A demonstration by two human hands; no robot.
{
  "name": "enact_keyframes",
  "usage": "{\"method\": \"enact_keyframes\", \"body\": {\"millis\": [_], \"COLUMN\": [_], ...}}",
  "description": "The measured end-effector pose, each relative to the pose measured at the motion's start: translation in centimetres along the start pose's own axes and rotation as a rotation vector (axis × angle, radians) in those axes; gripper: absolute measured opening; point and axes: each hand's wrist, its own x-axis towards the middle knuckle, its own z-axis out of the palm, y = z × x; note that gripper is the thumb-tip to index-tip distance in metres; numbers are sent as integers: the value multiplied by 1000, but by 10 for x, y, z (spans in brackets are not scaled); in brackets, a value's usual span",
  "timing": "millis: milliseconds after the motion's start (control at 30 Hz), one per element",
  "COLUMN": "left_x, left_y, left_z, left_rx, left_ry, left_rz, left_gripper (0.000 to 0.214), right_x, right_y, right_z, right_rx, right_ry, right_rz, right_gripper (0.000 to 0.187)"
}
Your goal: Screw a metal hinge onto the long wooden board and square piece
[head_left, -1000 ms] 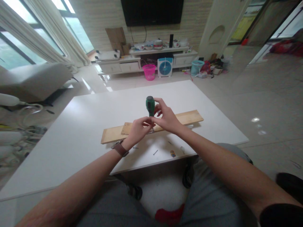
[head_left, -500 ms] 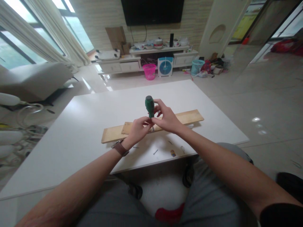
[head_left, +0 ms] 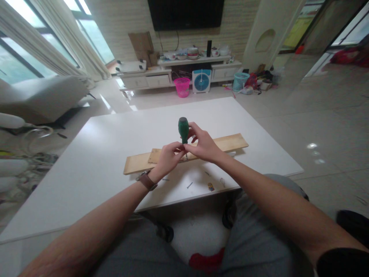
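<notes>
Right hand point(head_left: 203, 145) curls loosely round the upright screwdriver point(head_left: 183, 129), left hand point(head_left: 171, 154) pinches its shaft point(head_left: 186, 156) (mostly hidden), over a board point(head_left: 230, 142); screws point(head_left: 189, 185) lie on the surface point(head_left: 121, 134).

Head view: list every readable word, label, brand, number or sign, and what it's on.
No text is legible.
Wall screen: faint mark on lower edge, too small to read.
Green screwdriver: no lettering can be made out.
Cartoon-figure piece: too small to tell.
Blue-and-white fan: too blurred to tell.
</notes>
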Motion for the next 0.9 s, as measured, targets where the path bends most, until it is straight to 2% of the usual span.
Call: {"method": "enact_keyframes", "body": {"millis": [267,667,900], "left_x": [-1,-1,-1], "left_y": [2,0,5], "left_z": [0,0,1], "left_rx": [-39,38,-61], "left_ry": [-11,19,9], "left_rz": [-17,-8,-41], "left_gripper": [8,12,10], "right_x": [0,1,-1], "right_y": [2,1,1], "right_z": [0,0,1], "right_rx": [5,-28,1], "right_ry": [23,4,-3], "right_rz": [16,35,29], "right_gripper": [43,40,41]}}
